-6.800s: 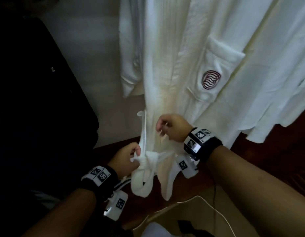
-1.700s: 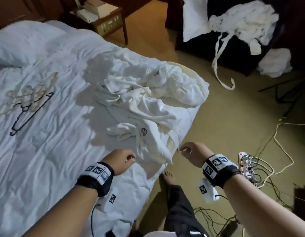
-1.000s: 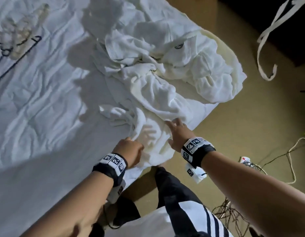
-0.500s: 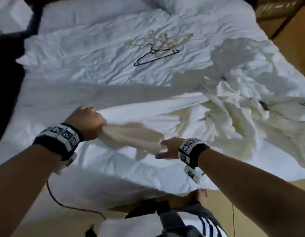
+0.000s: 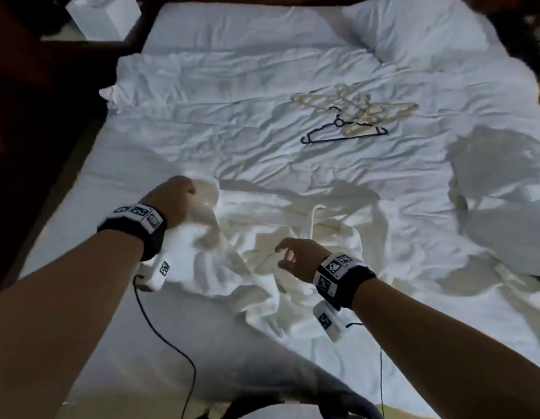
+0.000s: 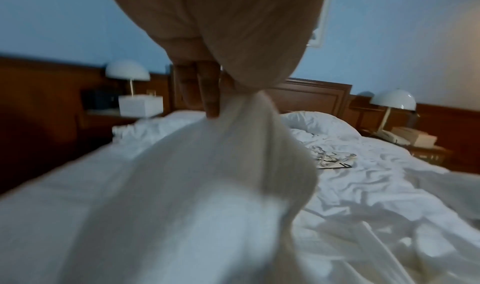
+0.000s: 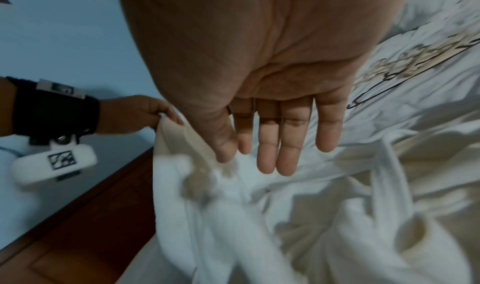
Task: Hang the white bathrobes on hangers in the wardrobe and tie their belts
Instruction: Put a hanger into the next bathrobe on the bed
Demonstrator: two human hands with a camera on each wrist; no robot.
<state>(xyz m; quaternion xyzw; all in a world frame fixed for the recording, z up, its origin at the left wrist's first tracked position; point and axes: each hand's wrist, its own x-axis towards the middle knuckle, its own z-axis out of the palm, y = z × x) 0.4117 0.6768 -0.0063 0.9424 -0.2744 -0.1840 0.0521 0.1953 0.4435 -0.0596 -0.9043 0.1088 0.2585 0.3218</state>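
Rumpled white bedding (image 5: 202, 122) fills most of the head view, with a dark wooden headboard (image 6: 311, 91) and two dome lamps (image 6: 127, 72) at the far end. One white bathrobe (image 5: 262, 231) lies crumpled across the lower middle of the frame, and its belt (image 5: 312, 225) runs over the folds. The left hand (image 5: 172, 198) grips a bunched edge of that bathrobe with its fingers (image 6: 207, 95) curled tight on the cloth and lifts it off the sheet. The right hand (image 5: 296, 258) hovers just over the folds, palm down, fingers (image 7: 288, 140) straight and close together, holding nothing. Several hangers (image 5: 353, 116), one dark and the rest pale, lie in a loose heap in the upper right. More white cloth (image 5: 498, 213) is piled at the right edge.
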